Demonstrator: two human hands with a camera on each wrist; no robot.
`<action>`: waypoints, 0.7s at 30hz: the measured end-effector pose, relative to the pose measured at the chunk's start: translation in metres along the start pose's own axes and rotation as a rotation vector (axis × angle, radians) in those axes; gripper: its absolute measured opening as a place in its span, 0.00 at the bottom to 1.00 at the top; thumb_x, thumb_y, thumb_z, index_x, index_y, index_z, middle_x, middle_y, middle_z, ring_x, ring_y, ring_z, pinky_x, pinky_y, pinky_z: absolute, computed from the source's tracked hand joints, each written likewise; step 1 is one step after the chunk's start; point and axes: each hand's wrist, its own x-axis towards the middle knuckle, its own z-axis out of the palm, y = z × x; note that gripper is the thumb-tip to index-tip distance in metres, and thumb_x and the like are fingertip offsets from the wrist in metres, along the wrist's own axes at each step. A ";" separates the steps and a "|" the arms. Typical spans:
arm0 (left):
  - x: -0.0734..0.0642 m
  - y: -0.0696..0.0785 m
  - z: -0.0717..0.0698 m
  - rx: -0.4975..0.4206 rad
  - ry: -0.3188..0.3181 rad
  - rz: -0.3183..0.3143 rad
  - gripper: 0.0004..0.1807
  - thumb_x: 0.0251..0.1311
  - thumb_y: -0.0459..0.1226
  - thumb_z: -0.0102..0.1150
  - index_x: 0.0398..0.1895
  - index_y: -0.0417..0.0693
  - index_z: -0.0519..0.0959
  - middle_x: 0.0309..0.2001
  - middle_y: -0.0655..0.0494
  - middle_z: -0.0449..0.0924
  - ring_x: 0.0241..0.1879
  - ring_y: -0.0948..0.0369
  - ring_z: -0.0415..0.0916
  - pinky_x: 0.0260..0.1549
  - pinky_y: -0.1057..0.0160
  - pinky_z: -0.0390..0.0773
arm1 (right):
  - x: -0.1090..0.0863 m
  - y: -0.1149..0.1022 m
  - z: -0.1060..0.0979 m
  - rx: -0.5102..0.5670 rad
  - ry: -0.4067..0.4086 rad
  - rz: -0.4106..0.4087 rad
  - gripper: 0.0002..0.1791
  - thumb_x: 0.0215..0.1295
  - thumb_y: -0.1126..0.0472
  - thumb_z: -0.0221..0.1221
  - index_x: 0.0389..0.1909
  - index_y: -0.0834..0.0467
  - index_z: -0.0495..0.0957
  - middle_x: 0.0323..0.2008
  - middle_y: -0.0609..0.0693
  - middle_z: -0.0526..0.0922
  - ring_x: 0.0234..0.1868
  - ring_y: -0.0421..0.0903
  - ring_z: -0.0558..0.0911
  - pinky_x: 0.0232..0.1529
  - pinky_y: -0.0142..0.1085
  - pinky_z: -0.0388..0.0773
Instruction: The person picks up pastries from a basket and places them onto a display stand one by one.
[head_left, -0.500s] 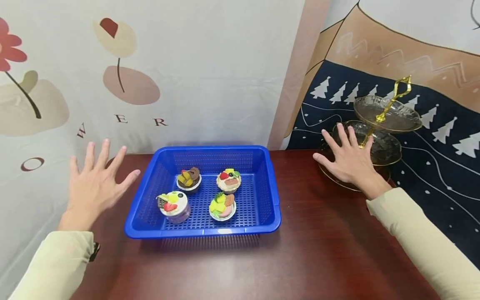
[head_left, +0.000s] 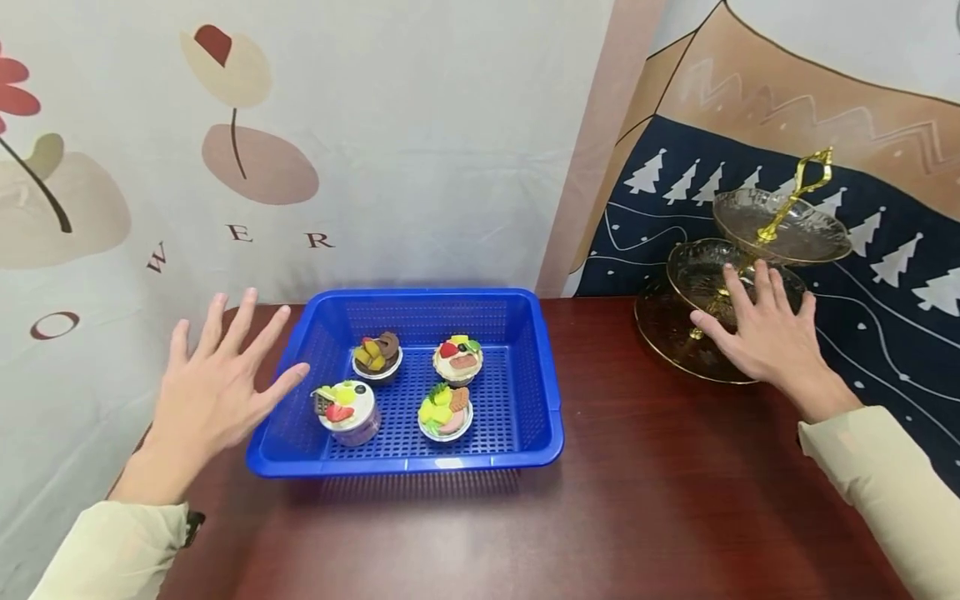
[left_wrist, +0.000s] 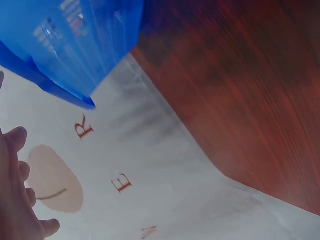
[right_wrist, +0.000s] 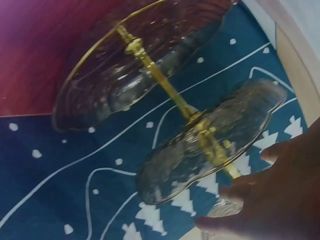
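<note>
In the head view my left hand (head_left: 216, 385) hovers at the left side of a blue plastic basket (head_left: 553, 392), fingers spread and holding nothing. Inside the basket sit a chocolate cupcake (head_left: 378, 357), a fruit tart (head_left: 457, 362), a white-topped dessert cup with strawberry (head_left: 349, 410) and a foil-cupped tart with yellow fruit (head_left: 446, 415). My right hand (head_left: 772, 337), fingers spread, is in front of a tiered glass stand (head_left: 783, 229) with a gold handle and hides part of its lower tiers. Whether it touches the stand, I cannot tell.
Both things stand on a dark red-brown wooden table (head_left: 607, 517). A white printed cloth (head_left: 420, 150) hangs behind the basket. A dark blue cloth with white trees (head_left: 637, 225) hangs behind the stand.
My left hand has shifted right, closer to the basket's left rim. My right hand has moved right across the stand, uncovering more of its bottom plate. The desserts stay put.
</note>
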 end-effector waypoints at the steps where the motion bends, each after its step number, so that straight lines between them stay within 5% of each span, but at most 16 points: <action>1: -0.002 0.002 0.000 -0.009 0.008 0.021 0.44 0.63 0.66 0.49 0.78 0.58 0.57 0.78 0.41 0.46 0.77 0.41 0.37 0.67 0.30 0.39 | -0.001 0.003 0.000 0.007 0.002 0.010 0.52 0.69 0.27 0.39 0.80 0.57 0.35 0.76 0.71 0.30 0.76 0.70 0.37 0.62 0.76 0.30; 5: -0.010 0.008 0.001 -0.041 0.021 0.097 0.43 0.62 0.65 0.50 0.77 0.58 0.59 0.78 0.43 0.49 0.76 0.41 0.41 0.66 0.31 0.42 | 0.000 0.013 -0.002 0.054 -0.007 0.038 0.56 0.70 0.28 0.39 0.77 0.66 0.30 0.75 0.73 0.30 0.75 0.71 0.37 0.64 0.73 0.32; 10: -0.021 0.013 0.003 -0.067 -0.043 0.139 0.43 0.62 0.65 0.53 0.77 0.59 0.59 0.79 0.46 0.46 0.77 0.42 0.39 0.69 0.32 0.39 | 0.007 0.023 -0.004 0.135 -0.043 0.074 0.57 0.72 0.29 0.37 0.74 0.72 0.26 0.74 0.76 0.28 0.74 0.73 0.36 0.67 0.70 0.35; 17: -0.036 0.018 0.007 -0.109 -0.126 0.141 0.44 0.61 0.64 0.55 0.78 0.60 0.59 0.80 0.49 0.44 0.79 0.47 0.34 0.71 0.39 0.32 | 0.022 0.028 -0.013 0.374 -0.162 0.172 0.57 0.71 0.28 0.36 0.73 0.68 0.20 0.73 0.73 0.22 0.73 0.73 0.30 0.67 0.70 0.36; 21: -0.046 0.019 0.011 -0.133 -0.157 0.139 0.44 0.62 0.63 0.56 0.78 0.60 0.59 0.79 0.48 0.46 0.78 0.46 0.36 0.72 0.42 0.27 | 0.033 0.027 -0.017 0.490 -0.101 0.186 0.53 0.73 0.32 0.39 0.76 0.64 0.25 0.74 0.76 0.30 0.73 0.75 0.36 0.68 0.68 0.40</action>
